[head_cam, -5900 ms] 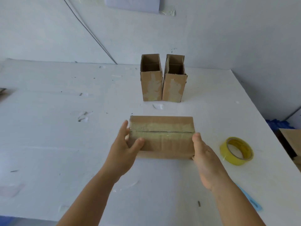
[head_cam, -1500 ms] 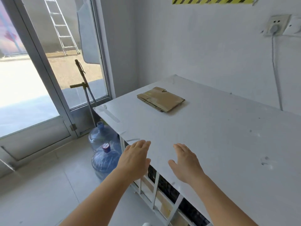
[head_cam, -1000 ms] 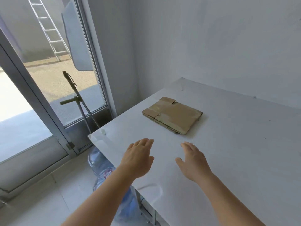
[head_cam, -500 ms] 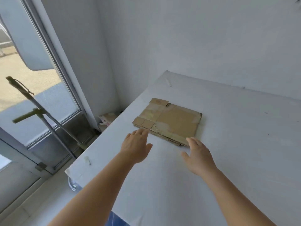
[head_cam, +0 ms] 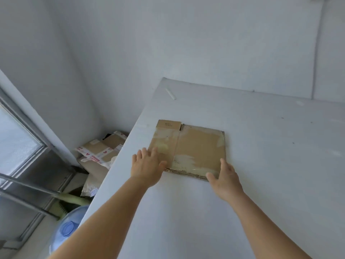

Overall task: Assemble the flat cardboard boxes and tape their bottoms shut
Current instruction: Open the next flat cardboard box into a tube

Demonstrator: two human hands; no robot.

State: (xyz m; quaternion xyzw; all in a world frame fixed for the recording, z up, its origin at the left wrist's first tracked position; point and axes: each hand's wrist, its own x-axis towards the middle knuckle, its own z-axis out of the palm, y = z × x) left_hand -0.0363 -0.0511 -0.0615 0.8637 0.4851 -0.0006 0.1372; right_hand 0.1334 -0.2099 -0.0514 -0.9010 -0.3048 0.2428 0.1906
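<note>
Flattened cardboard boxes [head_cam: 188,150] lie stacked near the white bench's [head_cam: 261,165] left edge. Left hand [head_cam: 147,166] and right hand [head_cam: 224,176], grips wide and empty, reach the stack's near corners. Next: lift the top blank only.

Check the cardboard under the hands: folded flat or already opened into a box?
Folded flat. The cardboard stack lies level on the white table, layered edges showing at its near side, left hand and right hand at its corners.

Both hands now reached flat cardboard stack [head_cam: 188,150], touching near corners
</note>
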